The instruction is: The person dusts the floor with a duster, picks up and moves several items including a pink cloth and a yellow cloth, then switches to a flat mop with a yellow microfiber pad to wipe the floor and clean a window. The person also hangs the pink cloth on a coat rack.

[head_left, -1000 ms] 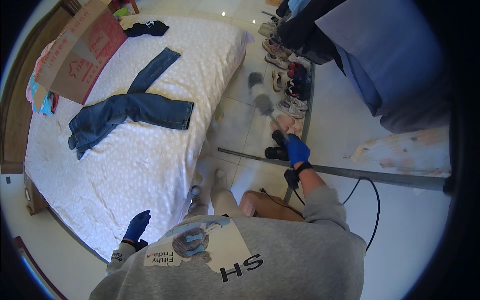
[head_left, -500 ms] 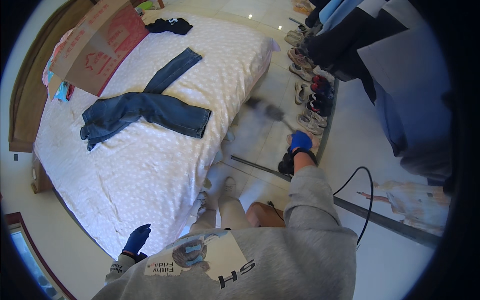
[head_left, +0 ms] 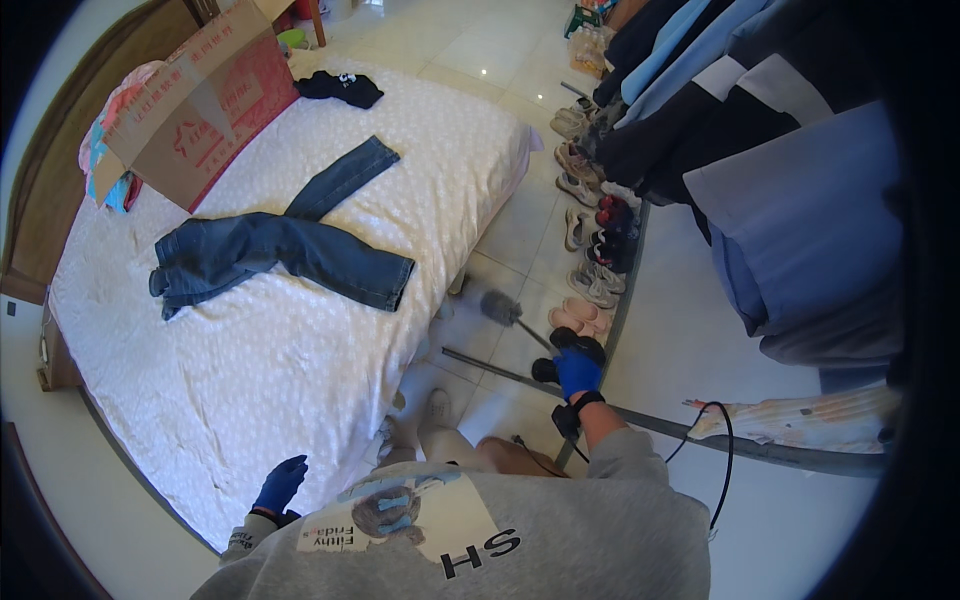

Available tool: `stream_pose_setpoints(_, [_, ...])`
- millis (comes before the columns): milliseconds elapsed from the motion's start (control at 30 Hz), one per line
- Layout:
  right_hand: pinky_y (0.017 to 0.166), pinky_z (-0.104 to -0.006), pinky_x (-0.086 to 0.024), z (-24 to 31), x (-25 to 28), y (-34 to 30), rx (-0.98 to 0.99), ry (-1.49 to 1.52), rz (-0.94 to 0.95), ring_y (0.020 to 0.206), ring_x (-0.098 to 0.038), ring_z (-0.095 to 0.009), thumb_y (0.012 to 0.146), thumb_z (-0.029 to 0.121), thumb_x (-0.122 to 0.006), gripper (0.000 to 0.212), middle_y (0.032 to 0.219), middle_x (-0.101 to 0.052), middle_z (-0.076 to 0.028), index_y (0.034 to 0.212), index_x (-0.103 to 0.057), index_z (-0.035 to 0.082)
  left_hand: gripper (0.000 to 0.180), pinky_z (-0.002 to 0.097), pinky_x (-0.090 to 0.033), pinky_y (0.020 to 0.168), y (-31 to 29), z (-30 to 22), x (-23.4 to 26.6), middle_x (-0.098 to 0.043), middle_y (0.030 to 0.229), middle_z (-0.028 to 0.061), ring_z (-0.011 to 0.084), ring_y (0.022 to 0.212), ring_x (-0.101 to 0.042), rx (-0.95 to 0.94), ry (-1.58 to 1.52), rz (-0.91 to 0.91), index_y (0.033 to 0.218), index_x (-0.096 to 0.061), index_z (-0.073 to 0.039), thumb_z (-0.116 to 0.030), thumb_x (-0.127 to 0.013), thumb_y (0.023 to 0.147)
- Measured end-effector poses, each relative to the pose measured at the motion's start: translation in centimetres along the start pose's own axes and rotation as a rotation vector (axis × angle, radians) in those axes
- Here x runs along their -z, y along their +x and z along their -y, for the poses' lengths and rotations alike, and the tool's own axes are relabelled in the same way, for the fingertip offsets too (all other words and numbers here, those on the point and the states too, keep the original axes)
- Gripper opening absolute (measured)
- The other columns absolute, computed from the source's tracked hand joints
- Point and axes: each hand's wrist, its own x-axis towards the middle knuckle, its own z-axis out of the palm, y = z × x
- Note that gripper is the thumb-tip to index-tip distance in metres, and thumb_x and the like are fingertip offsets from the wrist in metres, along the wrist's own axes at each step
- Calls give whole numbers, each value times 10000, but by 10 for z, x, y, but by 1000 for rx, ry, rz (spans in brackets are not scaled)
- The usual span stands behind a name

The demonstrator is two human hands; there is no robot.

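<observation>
My right hand (head_left: 577, 372), in a blue glove, is closed around the thin handle of a duster with a fluffy grey head (head_left: 499, 307). The duster points away and to the left, its head over the floor tiles beside the bed. Pink slip-on shoes (head_left: 580, 316) and black shoes lie close by this hand. Over the near left corner of the bed (head_left: 300, 385) hovers my left hand (head_left: 280, 485), also gloved in blue, fingers stretched out with nothing in them. Blue jeans (head_left: 290, 255) lie spread on the bed's pale patterned cover.
A large cardboard box (head_left: 200, 110) stands on the bed near the headboard, with a black garment (head_left: 340, 88) beside it. Several shoes (head_left: 610, 240) line the floor at right, under hanging clothes (head_left: 790, 190). A dark metal rail (head_left: 490, 366) and a brown object (head_left: 510, 455) lie near my legs.
My right hand has come back toward me and slightly left, bringing the duster with it. Its head has moved nearer. The whole view has shifted a little; my left hand stays about where it was.
</observation>
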Motion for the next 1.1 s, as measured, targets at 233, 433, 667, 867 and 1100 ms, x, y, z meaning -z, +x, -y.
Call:
stream_pose_setpoints(233, [737,-366,-487,3,9,50,-359,-224,83,873,-623,-285,827,274,-541,242,1016,-639,-169,960,-651,104,426,246,-445,673,-5,24,26,-637,1023,7,91,792,-554,14,96,-74,1240,-551,-110,-324,-578,873])
stream_pose_setpoints(433, [669,-441,-496,-23,2,42,-213,50,-94,784,-632,-365,805,311,-539,269,829,-658,-173,779,-668,76,404,290,-494,725,9,61,34,-652,1038,51,132,810,-594,-129,252,-121,1214,-567,-63,-309,-562,893])
stream_pose_setpoints(667, [663,-431,-488,-35,-16,8,-272,-317,452,842,-624,-307,924,360,-395,286,983,-644,-103,1038,-594,189,412,356,-449,911,16,79,37,-627,1125,128,262,1018,-596,-246,320,-188,1220,-571,-156,-393,-493,893])
stream_pose_setpoints(867, [633,-423,-482,156,-37,5,-125,208,499,799,-614,-297,918,354,-413,273,944,-637,-101,1022,-594,178,423,364,-440,915,-3,116,45,-632,1125,107,262,1011,-597,-179,182,-276,1230,-567,-164,-391,-491,881])
stream_pose_setpoints(1100, [599,-413,-475,306,-56,5,103,413,642,749,-602,-286,912,348,-433,259,899,-629,-100,1003,-594,166,426,365,-433,924,-25,208,38,-625,1138,115,274,1040,-586,-6,-86,-331,1204,-588,-142,-392,-498,869])
